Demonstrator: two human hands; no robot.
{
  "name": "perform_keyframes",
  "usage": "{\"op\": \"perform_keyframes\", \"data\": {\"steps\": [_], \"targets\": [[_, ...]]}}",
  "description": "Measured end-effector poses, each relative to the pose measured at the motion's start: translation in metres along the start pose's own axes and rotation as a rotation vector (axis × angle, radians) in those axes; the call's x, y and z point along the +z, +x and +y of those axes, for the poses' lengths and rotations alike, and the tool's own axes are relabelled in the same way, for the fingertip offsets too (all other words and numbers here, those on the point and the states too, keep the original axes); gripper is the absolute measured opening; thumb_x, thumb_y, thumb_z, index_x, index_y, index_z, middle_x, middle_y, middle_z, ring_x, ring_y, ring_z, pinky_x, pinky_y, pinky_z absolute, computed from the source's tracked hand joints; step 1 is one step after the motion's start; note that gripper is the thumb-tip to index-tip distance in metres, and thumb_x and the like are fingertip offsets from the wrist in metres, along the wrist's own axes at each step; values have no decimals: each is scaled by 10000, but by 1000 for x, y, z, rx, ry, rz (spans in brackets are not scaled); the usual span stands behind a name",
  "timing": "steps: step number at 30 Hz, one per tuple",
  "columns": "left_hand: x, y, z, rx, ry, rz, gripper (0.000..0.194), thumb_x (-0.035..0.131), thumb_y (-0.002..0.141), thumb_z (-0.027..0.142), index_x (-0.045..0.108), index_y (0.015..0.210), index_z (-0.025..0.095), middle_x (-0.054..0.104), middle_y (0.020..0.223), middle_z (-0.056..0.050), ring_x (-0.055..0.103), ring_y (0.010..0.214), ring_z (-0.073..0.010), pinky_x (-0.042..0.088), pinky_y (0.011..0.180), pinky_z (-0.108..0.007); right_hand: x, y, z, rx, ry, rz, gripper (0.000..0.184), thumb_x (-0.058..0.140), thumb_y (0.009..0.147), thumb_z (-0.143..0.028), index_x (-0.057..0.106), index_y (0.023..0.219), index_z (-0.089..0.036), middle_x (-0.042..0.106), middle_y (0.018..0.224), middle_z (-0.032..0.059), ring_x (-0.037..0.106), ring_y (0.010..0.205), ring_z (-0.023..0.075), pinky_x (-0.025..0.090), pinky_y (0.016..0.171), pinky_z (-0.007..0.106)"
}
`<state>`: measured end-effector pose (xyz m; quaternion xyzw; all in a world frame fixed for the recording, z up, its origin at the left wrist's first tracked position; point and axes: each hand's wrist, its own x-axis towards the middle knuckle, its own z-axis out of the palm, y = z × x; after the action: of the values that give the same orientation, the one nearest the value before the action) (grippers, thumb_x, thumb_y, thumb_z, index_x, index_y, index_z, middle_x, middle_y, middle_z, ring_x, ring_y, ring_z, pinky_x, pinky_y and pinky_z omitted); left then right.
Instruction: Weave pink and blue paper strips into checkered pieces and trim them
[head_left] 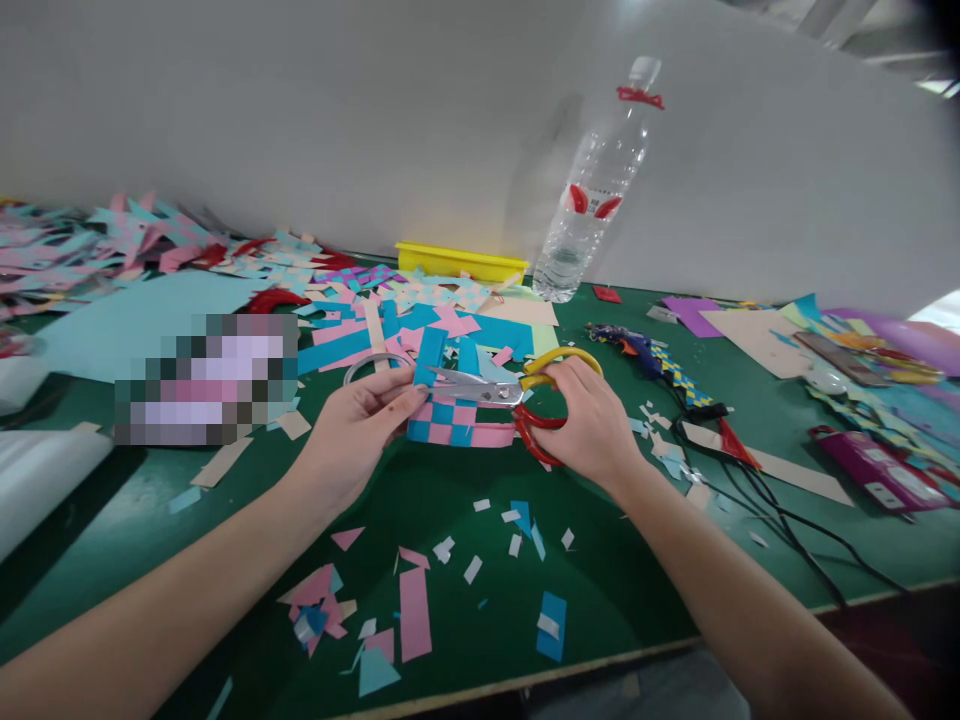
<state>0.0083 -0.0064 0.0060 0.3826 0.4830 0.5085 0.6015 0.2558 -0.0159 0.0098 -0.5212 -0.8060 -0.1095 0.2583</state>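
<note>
Pinched in my left hand [367, 415] is a woven piece of pink and blue paper strips [450, 424] in a checkered pattern. It is held up over the table, with loose strip ends sticking out. My right hand [589, 415] is closed around scissors [536, 385] with one yellow and one red handle loop. Their metal blades point left and lie across the blue strips, near my left thumb. A grey ring [360, 366] shows behind my left fingers; part of it is hidden, and I cannot tell what it belongs to.
Paper scraps [416, 612] litter the green table [600, 590]. A tilted plastic bottle [596, 190] leans on the grey wall beside a yellow tray [461, 262]. A glue gun [637, 350] with black cables lies right. Cut strips [112, 240] are heaped at the back left.
</note>
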Motion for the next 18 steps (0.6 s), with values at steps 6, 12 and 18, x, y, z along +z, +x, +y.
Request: {"op": "perform_keyframes", "data": {"steps": [6, 12, 18], "targets": [[1, -1, 1, -2, -34, -14, 313, 736, 737, 190, 696, 1046, 214, 713, 864, -19, 654, 755, -114, 567, 665, -189, 1, -1, -1, -8, 24, 25, 403, 606, 758, -371, 540, 1078, -135, 624, 1038, 127, 586, 974, 278, 509, 809, 410], [1, 1, -1, -4, -5, 6, 301, 734, 735, 163, 707, 1021, 252, 719, 898, -6, 665, 762, -110, 571, 666, -178, 0, -1, -3, 2, 16, 9, 395, 607, 761, -371, 544, 1079, -145, 625, 1050, 126, 590, 971, 280, 514, 790, 404], [2, 1, 0, -38, 8, -4, 282, 716, 755, 156, 704, 1019, 257, 711, 818, 13, 655, 722, -95, 560, 643, -161, -1, -1, -3, -4, -7, 7, 404, 621, 751, -380, 558, 1066, -134, 629, 1053, 126, 595, 975, 277, 528, 769, 391]]}}
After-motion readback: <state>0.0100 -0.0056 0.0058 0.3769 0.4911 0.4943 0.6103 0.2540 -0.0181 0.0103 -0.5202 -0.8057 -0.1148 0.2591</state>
